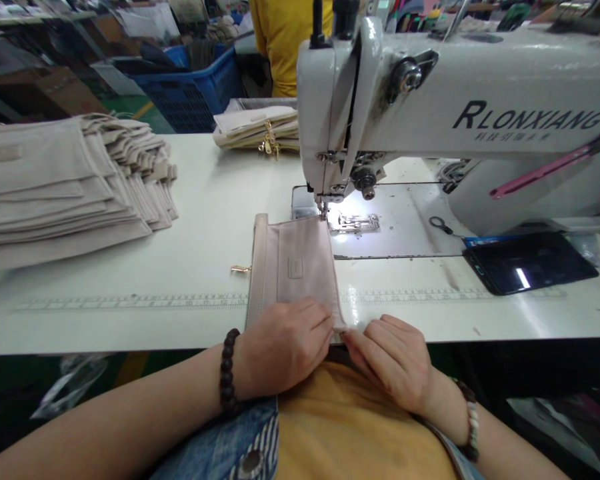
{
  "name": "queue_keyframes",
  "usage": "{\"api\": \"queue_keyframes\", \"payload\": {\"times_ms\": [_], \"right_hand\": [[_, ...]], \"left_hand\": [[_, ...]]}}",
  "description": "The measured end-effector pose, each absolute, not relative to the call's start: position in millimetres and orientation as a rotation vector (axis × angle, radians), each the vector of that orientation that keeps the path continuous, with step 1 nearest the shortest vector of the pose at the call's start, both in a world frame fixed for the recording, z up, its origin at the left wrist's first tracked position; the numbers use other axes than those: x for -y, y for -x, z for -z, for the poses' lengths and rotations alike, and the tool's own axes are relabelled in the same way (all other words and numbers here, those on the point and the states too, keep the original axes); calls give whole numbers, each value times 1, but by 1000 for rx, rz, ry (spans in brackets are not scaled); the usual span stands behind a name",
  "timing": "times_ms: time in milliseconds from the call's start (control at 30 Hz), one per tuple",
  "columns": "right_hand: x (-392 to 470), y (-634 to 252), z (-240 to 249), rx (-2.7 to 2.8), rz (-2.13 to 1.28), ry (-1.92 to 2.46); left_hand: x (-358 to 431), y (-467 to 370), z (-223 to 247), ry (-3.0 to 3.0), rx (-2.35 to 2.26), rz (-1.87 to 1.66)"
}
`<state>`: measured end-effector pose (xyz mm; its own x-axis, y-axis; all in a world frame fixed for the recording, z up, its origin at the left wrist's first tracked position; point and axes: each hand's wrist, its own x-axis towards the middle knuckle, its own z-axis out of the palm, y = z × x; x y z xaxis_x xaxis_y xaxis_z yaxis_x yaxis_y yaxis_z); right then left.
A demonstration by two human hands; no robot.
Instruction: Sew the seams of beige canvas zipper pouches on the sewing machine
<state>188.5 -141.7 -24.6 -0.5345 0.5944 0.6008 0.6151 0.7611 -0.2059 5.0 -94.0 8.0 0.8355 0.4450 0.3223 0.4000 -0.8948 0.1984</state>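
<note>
A beige fabric pouch (305, 247) lies flat at the table's front, its far right corner under the needle and presser foot (323, 208) of the sewing machine (340, 113). A gold zipper pull (241, 269) sticks out from its left side. My left hand (287, 343) rests on the near part of the pouch, fingers curled and closed on its near right edge. My right hand (393, 357) pinches the pouch's near right corner between thumb and forefinger. The fingertips partly hide that corner.
Beige fabric pieces (45, 187) are stacked at the left. Pouches with gold zipper pulls (257, 130) lie behind the machine head. A black phone (533, 263) sits at the right. Beyond the table are a blue crate (190, 93) and a person in yellow (285, 47).
</note>
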Motion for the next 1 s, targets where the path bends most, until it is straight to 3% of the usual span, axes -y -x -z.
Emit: {"api": "queue_keyframes", "payload": {"times_ms": [300, 700, 1000], "right_hand": [[142, -187, 19, 2288, -11, 855], [136, -190, 15, 2220, -30, 918], [125, -180, -16, 2393, 16, 711]], "left_hand": [[99, -5, -12, -3142, -552, -726], [98, -5, -27, -3156, -563, -676], [97, 4, -38, -3173, -479, -560]]}}
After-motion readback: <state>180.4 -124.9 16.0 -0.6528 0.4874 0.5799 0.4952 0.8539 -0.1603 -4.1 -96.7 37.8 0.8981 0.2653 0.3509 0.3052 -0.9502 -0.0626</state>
